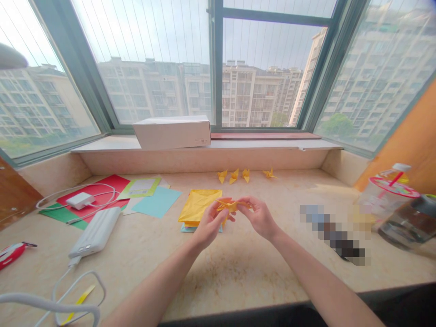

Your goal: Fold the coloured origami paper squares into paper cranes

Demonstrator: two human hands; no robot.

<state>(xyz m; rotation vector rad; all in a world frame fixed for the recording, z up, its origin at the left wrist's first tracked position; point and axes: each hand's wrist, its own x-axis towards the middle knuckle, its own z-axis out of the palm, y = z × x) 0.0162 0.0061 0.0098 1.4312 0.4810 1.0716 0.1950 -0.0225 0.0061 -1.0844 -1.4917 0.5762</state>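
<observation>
Between my two hands, above the counter, is a small folded yellow paper crane (232,207). My left hand (211,221) pinches one side of it with thumb and fingers. On the other side, my right hand (258,215) grips its pointed end, also closed. Just behind and left of my left hand lies a stack of yellow paper (194,206), with a light blue edge showing underneath. Several finished yellow paper cranes (234,176) stand in a row along the back of the counter.
Coloured sheets (158,203), a charger (80,200) and a white power bank (95,231) with cables lie left. A white box (173,132) sits on the sill. At right stand a lidded cup (390,195) and a dark-lidded jug (413,222), near a blurred-out object (332,234).
</observation>
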